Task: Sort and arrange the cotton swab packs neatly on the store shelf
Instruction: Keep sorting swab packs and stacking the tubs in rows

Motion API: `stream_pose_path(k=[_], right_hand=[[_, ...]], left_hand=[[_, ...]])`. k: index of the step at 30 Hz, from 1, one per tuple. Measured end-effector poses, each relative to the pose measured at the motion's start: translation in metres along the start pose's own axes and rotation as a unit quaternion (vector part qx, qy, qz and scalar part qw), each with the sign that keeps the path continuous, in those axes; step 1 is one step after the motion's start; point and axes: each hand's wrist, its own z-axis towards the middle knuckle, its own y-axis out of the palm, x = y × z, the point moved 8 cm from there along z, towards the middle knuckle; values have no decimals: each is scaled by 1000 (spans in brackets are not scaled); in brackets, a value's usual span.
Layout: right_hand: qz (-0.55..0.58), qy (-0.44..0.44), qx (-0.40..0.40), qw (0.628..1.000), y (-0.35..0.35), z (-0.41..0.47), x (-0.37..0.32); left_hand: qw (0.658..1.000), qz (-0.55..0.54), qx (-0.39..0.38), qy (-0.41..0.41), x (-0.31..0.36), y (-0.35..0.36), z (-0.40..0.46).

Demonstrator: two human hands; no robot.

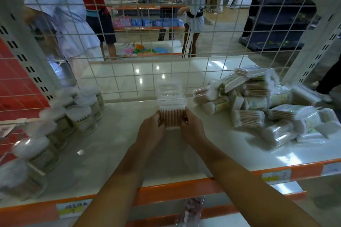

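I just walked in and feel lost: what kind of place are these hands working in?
Most likely a retail shop. The white shelf has an orange front edge with price labels, cotton swab packs lie heaped on it, and through the wire grid back more stocked shelves show.

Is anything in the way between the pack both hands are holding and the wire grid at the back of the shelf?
Yes. A row of clear swab boxes sits directly behind the held pack, between it and the wire grid.
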Motion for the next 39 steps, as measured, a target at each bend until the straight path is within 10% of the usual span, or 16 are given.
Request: stream_pose_path(k=[26, 39], right_hand=[[-289, -74, 19, 954, -69, -48, -10], [-213, -136, 118, 960, -192, -65, 52]], left_hand=[[973, 176, 12, 147, 101, 5, -52], [965, 189, -74, 168, 189, 101, -53]])
